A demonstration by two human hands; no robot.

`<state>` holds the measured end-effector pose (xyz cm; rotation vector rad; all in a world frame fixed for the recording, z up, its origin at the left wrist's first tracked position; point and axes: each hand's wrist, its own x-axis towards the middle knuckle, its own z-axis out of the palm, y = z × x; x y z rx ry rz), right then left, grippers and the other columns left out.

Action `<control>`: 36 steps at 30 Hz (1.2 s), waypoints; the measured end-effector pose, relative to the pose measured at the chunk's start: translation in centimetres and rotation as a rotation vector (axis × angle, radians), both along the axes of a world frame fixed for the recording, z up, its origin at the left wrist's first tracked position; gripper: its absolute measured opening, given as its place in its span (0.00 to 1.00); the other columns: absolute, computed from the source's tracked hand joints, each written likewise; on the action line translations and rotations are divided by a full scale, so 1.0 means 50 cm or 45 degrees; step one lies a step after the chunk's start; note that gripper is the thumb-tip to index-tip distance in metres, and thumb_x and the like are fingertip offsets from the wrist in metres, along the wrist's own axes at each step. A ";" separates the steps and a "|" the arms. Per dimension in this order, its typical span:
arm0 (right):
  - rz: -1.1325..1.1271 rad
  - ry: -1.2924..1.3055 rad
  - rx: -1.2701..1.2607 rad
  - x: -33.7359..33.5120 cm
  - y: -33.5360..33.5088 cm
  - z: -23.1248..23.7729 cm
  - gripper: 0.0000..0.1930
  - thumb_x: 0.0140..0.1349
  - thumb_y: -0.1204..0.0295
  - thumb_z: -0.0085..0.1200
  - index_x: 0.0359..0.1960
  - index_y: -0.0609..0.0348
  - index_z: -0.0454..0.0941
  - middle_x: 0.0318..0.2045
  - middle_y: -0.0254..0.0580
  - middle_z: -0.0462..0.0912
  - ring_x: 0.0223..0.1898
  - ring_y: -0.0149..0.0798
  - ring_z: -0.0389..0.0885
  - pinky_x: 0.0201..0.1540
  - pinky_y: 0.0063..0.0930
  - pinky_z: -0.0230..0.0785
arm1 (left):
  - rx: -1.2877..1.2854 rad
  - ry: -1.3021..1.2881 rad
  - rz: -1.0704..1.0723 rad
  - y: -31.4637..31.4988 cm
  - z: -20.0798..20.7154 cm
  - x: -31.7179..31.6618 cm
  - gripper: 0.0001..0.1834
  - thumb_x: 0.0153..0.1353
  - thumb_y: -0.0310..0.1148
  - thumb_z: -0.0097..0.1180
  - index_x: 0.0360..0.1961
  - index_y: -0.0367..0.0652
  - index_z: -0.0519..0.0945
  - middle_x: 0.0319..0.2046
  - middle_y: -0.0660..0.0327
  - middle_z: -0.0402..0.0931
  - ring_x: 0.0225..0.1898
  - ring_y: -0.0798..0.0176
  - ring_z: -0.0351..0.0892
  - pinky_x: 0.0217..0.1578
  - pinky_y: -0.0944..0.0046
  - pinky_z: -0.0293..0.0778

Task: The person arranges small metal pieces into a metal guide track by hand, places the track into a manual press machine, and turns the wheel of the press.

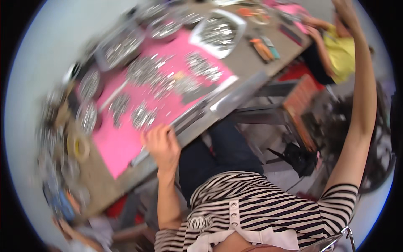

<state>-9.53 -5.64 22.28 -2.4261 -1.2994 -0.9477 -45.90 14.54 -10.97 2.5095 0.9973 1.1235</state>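
With many small silvery piles already spread over the pink sheet at centre-left, the left hand curls on the table edge, while the raised right hand's grip cannot be told.

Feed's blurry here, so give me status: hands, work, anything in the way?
Left hand resting on pink sheet at table edge, grip unclear. Right arm raised, hand out of frame. Small metal parts piled on sheet. Nothing blocking.
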 end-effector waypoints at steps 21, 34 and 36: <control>1.114 0.865 0.315 -0.322 0.293 -0.663 0.14 0.57 0.83 0.61 0.45 0.61 0.83 0.46 0.44 0.83 0.52 0.50 0.79 0.57 0.42 0.68 | -0.153 -0.152 0.275 0.007 0.037 -0.091 0.10 0.61 0.33 0.68 0.42 0.45 0.83 0.39 0.63 0.81 0.47 0.59 0.79 0.66 0.42 0.56; 1.468 0.652 -0.208 -0.416 0.441 -0.630 0.08 0.60 0.76 0.61 0.41 0.53 0.85 0.33 0.38 0.75 0.41 0.42 0.76 0.47 0.38 0.62 | -0.181 0.228 0.301 0.101 0.040 -0.153 0.08 0.59 0.35 0.69 0.39 0.49 0.86 0.35 0.65 0.78 0.44 0.57 0.76 0.60 0.43 0.57; 1.468 0.641 -0.216 -0.404 0.440 -0.623 0.07 0.61 0.76 0.61 0.40 0.53 0.85 0.33 0.38 0.75 0.41 0.42 0.76 0.47 0.38 0.62 | -0.149 0.199 0.269 0.104 0.039 -0.154 0.07 0.57 0.34 0.70 0.36 0.48 0.86 0.34 0.65 0.77 0.43 0.57 0.76 0.59 0.42 0.57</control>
